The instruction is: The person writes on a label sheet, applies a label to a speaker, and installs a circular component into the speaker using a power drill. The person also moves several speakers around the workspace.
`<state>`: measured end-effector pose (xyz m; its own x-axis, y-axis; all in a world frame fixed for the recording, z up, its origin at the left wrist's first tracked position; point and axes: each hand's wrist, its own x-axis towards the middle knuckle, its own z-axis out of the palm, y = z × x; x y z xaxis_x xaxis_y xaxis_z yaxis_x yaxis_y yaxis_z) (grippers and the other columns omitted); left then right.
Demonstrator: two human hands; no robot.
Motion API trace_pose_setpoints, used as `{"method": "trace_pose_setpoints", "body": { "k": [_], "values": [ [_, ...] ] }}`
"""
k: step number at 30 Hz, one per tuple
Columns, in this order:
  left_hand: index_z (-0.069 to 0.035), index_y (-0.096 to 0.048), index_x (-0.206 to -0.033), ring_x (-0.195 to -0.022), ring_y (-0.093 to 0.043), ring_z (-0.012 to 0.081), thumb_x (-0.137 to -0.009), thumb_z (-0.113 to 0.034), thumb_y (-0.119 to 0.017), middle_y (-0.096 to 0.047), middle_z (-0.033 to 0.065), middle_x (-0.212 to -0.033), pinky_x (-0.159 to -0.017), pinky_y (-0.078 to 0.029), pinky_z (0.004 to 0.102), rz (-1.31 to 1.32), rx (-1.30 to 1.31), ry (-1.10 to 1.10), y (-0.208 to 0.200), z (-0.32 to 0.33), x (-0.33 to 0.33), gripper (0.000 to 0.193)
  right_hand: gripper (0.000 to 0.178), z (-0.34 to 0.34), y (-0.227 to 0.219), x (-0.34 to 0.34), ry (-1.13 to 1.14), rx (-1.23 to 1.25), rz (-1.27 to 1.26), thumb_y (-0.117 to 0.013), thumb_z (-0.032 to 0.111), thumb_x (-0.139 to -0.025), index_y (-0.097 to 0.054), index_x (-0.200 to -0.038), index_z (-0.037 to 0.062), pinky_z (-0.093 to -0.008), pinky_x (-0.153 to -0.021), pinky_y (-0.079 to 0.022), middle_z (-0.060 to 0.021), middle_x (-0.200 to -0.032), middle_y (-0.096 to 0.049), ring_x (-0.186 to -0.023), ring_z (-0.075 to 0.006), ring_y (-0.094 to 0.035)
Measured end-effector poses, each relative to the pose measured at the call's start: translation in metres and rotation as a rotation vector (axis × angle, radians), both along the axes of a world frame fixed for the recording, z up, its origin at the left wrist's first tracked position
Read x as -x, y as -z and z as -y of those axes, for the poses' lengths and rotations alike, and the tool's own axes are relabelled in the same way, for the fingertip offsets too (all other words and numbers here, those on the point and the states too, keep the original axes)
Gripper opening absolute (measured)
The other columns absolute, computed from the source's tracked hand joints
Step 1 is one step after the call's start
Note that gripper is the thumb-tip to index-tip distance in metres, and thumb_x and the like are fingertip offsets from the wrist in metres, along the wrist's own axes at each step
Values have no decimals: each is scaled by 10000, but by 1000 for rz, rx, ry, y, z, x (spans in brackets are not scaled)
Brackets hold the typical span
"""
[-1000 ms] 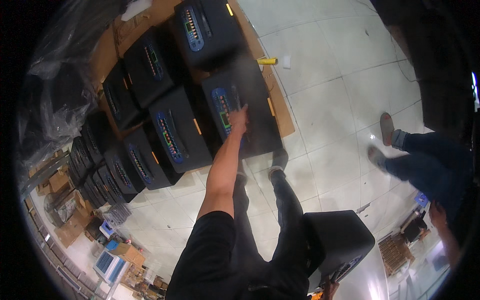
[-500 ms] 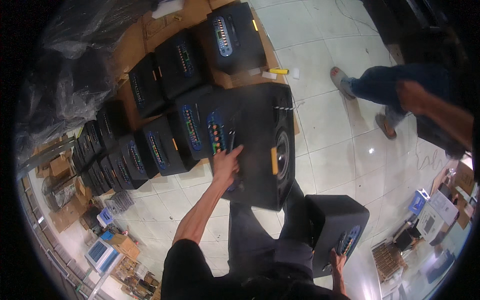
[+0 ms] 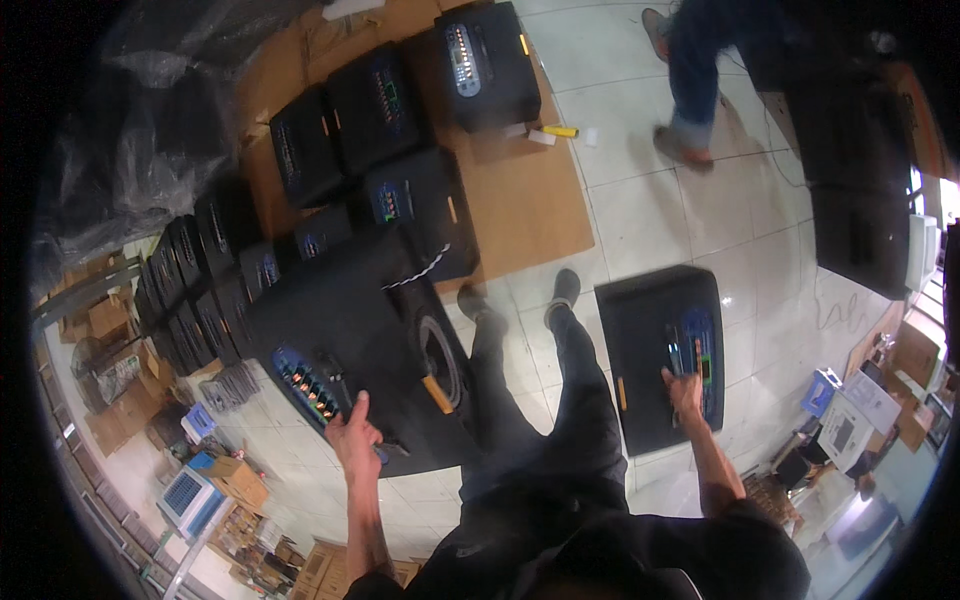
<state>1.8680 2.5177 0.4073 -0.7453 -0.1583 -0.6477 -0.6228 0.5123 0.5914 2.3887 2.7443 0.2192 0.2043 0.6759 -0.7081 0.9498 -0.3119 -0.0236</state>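
Directly below the left hand (image 3: 356,442) and right hand (image 3: 686,396), each gripping a handle (image 3: 335,376), are the left speaker (image 3: 375,335) and right speaker (image 3: 643,350).

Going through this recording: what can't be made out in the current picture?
All in the head view:
- Left hand: fingertips, hidden by the hand itself on the left speaker.
- Right hand: some fingertips, hidden at the right speaker.
- Right speaker: whether it touches the floor, hidden beneath its body.
- Control panel on the left speaker: markings, too small and blurred.
- Co-worker: upper body, lost at the dark upper rim.
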Motion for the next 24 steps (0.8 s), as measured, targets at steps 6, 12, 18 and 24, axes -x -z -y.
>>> {"method": "trace_pose_setpoints", "body": {
  "k": [6,12,18,24],
  "values": [
    [-139,-440,-716,-383,-256,52,-884,-291,-770,-296,-81,-499,-389,-260,271,11,74,-110,-13,117,12,401,606,-84,22,107,-330,-214,-70,-760,489,-803,-700,-811,-114,-447,-749,-523,-294,-809,-691,-833,-379,-709],
    [-180,-334,-637,-379,-258,77,-929,-324,-720,-278,-70,-492,-385,-275,272,68,28,-347,-10,197,-24,505,614,-136,58,200,-858,33,67,-742,510,-828,-703,-919,-95,-448,-828,-550,-298,-1012,-686,-1002,-383,-682],
    [-168,-364,-617,-400,-291,99,-974,-382,-643,-302,-58,-494,-405,-298,292,124,-63,-568,0,254,-72,501,486,-162,72,275,-1119,115,88,-702,445,-874,-716,-1019,-19,-450,-856,-562,-208,-1020,-711,-1008,-372,-684],
    [-142,-499,-705,-415,-284,101,-999,-416,-588,-300,-53,-499,-425,-295,298,196,-25,-753,13,295,-110,412,241,-162,113,328,-1623,185,123,-691,280,-853,-740,-974,77,-437,-860,-550,-151,-1007,-724,-991,-323,-695]
  ]
}}
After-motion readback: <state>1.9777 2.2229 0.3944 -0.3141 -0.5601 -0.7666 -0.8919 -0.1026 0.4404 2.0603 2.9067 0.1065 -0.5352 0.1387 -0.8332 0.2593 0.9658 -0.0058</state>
